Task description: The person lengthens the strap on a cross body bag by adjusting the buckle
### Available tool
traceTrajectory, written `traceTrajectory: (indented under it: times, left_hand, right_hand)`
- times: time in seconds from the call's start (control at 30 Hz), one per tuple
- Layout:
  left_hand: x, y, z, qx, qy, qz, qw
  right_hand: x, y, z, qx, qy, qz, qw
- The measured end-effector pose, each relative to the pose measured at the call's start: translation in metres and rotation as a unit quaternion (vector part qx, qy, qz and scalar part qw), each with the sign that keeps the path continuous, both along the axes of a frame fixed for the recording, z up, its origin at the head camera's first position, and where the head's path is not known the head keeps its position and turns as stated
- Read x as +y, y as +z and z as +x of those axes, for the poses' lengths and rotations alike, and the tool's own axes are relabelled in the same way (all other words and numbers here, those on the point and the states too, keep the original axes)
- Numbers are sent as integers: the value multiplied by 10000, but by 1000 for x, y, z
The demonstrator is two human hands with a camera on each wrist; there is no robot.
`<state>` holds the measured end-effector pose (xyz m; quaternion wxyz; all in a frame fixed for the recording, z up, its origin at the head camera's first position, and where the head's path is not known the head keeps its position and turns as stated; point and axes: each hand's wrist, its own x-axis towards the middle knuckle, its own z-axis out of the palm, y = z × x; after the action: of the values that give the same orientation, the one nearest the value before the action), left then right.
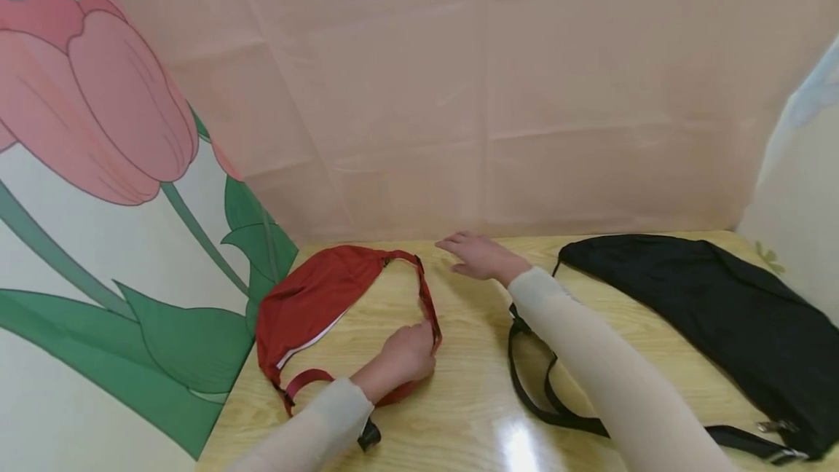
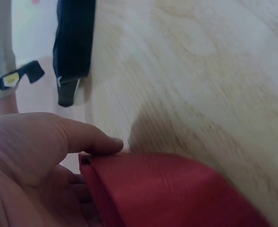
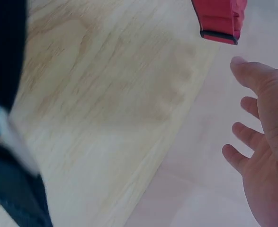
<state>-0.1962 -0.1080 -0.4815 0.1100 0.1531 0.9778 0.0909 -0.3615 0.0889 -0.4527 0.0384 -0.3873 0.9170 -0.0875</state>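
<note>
A red waist bag (image 1: 314, 297) lies on the left of the table, its strap (image 1: 426, 293) looping out to the right. My left hand (image 1: 408, 354) grips that strap; in the left wrist view the thumb lies along the top of the red webbing (image 2: 162, 184) and the other fingers are partly hidden behind it. My right hand (image 1: 483, 257) hovers near the table's back edge with fingers extended, holding nothing. In the right wrist view its thumb points toward the red strap's black slider (image 3: 219, 37), apart from it.
A black bag (image 1: 708, 326) lies on the right, its black strap (image 1: 557, 417) looping leftward under my right forearm. A black buckle (image 1: 369, 434) shows beside my left wrist. A pinkish sheet (image 1: 485, 93) hangs behind the wooden table (image 1: 472, 399); a tulip-patterned wall (image 1: 98, 115) stands at left.
</note>
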Motion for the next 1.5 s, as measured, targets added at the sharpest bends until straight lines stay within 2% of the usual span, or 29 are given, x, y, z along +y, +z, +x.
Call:
traceTrajectory:
  times: [0.1,0.3,0.47,0.57,0.67,0.83,0.93,1.07,1.17,1.3,1.5]
  left_hand:
    - [1,0,3,-11,-35,77,10000]
    - [6,5,17,250,-325,-207,9989]
    - [11,7,26,248,-562,-360,9975]
    - [12,7,28,167,-621,-396,9971]
    - [12,7,29,146,-662,-374,9970]
    - [11,8,30,-6,-703,-390,9968]
    - [9,9,31,-75,-762,-435,9961]
    - [-1,8,32,-122,-809,-466,9956]
    - [-14,6,30,-272,-691,-458,9962]
    - [-39,9,25,-391,-396,-456,9974]
    - [-77,15,13,-269,77,-433,9987]
  right_hand:
    - [-6,-2,-1,-14,18,108,9999]
    - [-17,-4,-2,-175,42,380,9991]
    - [-29,-6,0,-211,388,512,9977]
    - [-36,-6,4,-244,601,530,9965]
    - [-44,-5,10,-399,623,554,9957]
    - [-54,-9,14,-346,532,1064,9923]
    - [-53,-12,14,-121,525,1361,9892]
    - [-45,-15,11,97,563,1304,9898]
    - [-35,-16,9,150,555,1199,9911]
    - [-22,-18,9,5,444,1222,9915]
    - [-5,-16,16,-444,488,1210,9905]
